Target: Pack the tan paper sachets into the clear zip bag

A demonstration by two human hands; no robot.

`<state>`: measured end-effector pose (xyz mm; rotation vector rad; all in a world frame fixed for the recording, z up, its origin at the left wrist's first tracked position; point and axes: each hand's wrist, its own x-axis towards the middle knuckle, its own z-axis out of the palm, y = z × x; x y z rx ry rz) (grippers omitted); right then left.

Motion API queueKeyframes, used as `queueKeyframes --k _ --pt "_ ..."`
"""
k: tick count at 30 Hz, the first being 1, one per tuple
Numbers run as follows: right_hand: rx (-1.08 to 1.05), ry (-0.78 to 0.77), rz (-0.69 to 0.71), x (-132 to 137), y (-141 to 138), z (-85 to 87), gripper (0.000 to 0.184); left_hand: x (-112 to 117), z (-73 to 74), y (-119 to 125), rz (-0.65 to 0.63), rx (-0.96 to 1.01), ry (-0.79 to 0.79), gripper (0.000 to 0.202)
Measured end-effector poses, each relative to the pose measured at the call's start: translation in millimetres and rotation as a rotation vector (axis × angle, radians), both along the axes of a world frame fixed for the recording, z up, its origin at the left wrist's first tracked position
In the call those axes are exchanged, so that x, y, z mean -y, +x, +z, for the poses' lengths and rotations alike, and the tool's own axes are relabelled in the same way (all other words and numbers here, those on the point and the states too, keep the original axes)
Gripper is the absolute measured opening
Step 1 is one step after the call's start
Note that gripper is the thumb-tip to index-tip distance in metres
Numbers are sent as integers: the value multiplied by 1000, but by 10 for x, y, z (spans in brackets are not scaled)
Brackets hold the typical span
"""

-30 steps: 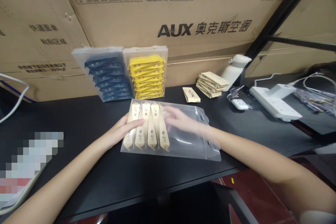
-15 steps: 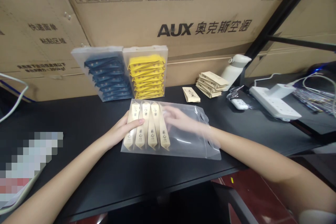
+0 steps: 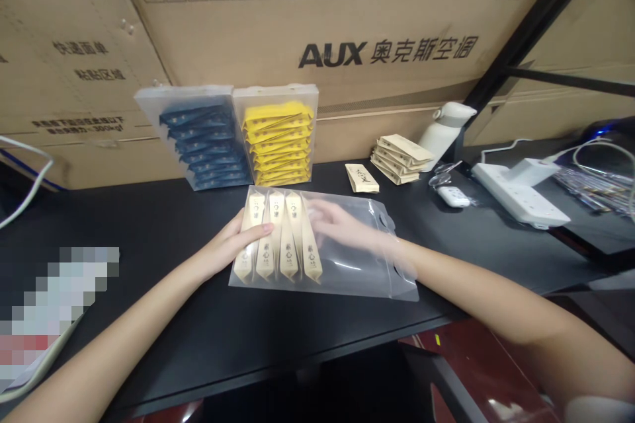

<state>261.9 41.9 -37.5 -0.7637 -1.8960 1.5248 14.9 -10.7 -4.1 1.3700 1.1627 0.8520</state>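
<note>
While big cardboard boxes [image 3: 377,26] printed AUX wall off the back, a black table [image 3: 163,238] carries everything else. Right side of table: white power strip [image 3: 520,195] with cables, white bottle [image 3: 442,131] leaning at the black frame post, small white remote [image 3: 452,197] just beside it. Back of table, propped against the boxes: clear pack of blue sachets [image 3: 206,142] and, touching it on the right, clear pack of yellow sachets [image 3: 278,139]. Flat at table middle, near the front edge: frosted clear pouch [image 3: 347,264], opening toward the right. Four beige sachets [image 3: 278,244] lie side by side inside its left half, long ends pointing away from the person; right half holds no sachets. Right hand [image 3: 342,228] is pushed in through the pouch mouth, seen blurred through the plastic, fingers stretched toward the sachets, grip open, holding nothing I can make out. Left hand [image 3: 233,244] rests on the pouch's left edge from outside, thumb laid across the top of the leftmost sachets, pressing flat, grip open, not closed on anything. Behind the pouch, well apart: stack of beige sachets [image 3: 399,158] near the bottle, and one loose beige sachet [image 3: 362,178] just left of that stack. Pixelated patch at far left, content unreadable.
</note>
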Motion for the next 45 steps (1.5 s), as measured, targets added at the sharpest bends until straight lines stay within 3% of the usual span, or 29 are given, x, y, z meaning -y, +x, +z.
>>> queueKeyframes --k 20,45 --pt "20 -23 -23 26 4 27 37 18 44 29 10 -27 41 62" --pt "47 2 -55 44 -5 67 35 8 33 19 0 -20 34 64"
